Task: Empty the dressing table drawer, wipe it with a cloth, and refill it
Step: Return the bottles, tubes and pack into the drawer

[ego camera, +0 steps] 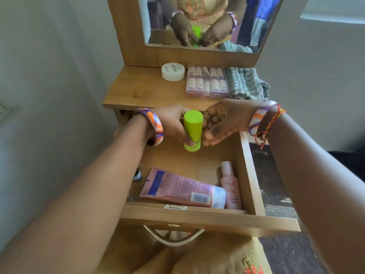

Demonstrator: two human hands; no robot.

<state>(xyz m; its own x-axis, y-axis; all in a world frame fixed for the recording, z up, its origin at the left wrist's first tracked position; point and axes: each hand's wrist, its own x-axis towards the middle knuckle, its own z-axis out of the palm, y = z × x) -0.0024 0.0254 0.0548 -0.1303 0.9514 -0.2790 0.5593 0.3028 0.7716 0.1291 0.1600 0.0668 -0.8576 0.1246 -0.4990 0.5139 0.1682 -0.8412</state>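
Both arms extended forward, hands meeting at centre.

The left hand (169, 123) comes in from the lower left, wrist bent, with thumb and fingers curled around a green tube (193, 129) held upright. The right hand (223, 120) comes in from the right, palm turned toward the left hand, fingers curled, fingertips just beside the tube; contact cannot be confirmed. Each wrist carries a patterned bangle.

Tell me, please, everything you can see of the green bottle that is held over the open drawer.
The green bottle is a plain lime-green cylinder with a flat top, seemingly matte plastic, closed. It stands roughly upright above the drawer, near its back. The left hand grips it, thumb on its lower part; the right hand's fingertips meet it.
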